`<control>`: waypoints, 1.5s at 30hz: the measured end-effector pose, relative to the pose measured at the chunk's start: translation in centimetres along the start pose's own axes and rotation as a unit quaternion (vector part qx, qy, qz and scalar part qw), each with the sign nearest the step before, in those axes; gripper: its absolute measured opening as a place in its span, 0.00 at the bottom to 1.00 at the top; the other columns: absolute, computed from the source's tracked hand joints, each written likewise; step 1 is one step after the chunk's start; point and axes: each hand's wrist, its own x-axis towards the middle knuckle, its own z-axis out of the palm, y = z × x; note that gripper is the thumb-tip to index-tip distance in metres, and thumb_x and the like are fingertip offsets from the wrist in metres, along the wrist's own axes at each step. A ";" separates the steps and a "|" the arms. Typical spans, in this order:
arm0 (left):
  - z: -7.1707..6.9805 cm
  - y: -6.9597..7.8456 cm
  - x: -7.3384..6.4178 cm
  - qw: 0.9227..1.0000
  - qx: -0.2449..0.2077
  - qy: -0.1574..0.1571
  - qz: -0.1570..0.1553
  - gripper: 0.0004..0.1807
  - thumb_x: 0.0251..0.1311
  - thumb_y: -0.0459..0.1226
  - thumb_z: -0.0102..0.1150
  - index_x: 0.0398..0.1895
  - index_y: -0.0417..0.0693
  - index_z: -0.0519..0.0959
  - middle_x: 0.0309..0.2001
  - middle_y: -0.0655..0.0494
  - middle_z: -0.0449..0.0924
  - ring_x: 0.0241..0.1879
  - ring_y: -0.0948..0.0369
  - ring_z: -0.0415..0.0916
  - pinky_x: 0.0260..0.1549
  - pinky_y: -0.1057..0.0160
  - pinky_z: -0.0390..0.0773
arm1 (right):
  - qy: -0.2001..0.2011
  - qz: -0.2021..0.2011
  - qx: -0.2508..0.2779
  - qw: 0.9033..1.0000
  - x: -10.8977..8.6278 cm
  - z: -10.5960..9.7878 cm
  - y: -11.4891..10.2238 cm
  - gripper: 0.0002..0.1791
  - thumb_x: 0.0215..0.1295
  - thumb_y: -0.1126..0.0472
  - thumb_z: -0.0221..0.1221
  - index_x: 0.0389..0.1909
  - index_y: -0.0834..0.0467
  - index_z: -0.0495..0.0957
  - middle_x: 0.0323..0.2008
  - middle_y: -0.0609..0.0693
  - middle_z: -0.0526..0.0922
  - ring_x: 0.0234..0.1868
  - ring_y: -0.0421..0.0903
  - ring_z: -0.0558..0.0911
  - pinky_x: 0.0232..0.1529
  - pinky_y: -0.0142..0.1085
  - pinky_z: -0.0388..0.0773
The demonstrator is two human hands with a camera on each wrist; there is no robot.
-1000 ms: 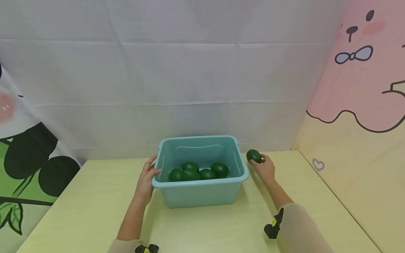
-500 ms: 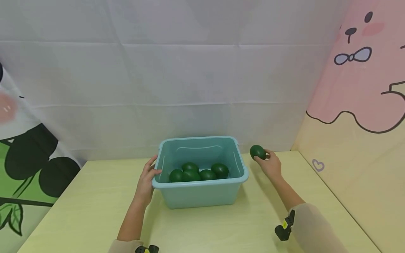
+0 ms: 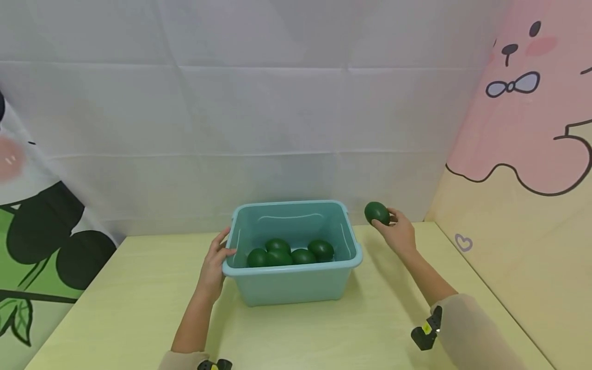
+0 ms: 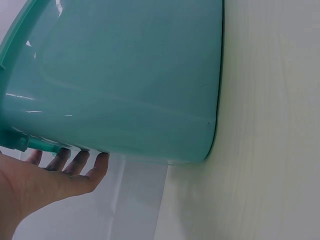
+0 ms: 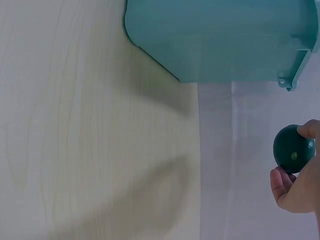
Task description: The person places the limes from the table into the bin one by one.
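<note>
A light teal plastic tub [image 3: 296, 288] stands on the table with several dark green avocados [image 3: 279, 257] lying at its bottom. My left hand [image 3: 214, 267] grips the tub's left side, its thumb over the rim; in the left wrist view the fingers [image 4: 100, 167] reach under the rim, their tips at the outer wall. To the right of the tub, my right hand [image 3: 399, 234] holds one more avocado [image 3: 376, 213] between thumb and fingers, raised over the back of the table. Its pale stem scar shows in the right wrist view, where the hand [image 5: 302, 187] is partly cut off.
The pale yellow wooden table [image 3: 305, 339] ends at a white cloth backdrop [image 3: 277, 118] close behind the tub. A pink and cream cartoon panel [image 3: 518, 205] borders the right side, and another cartoon panel [image 3: 41, 246] stands at the left.
My right hand has moved right and upward with the avocado, farther from the tub. The left hand, the tub and the avocados inside have stayed in place.
</note>
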 end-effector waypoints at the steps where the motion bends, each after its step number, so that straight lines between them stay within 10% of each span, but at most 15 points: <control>1: 0.0 0.0 0.0 1.000 0.001 0.000 0.000 0.34 0.64 0.32 0.37 0.73 0.54 0.46 0.73 0.44 0.45 0.67 0.44 0.53 0.59 0.46 0.59 | -0.001 -0.005 0.000 1.000 0.0 -0.1 -0.2 0.38 0.60 0.50 0.58 0.67 0.64 0.59 0.58 0.67 0.70 0.56 0.60 0.73 0.54 0.52 0.69; 45: 0.0 0.1 -0.1 1.000 -0.001 -0.002 0.000 0.34 0.64 0.33 0.38 0.74 0.55 0.46 0.72 0.45 0.47 0.65 0.45 0.54 0.56 0.50 0.62 | -0.047 -0.073 0.017 0.996 -1.7 1.6 -6.8 0.35 0.59 0.52 0.61 0.66 0.57 0.62 0.53 0.58 0.75 0.51 0.54 0.77 0.47 0.46 0.77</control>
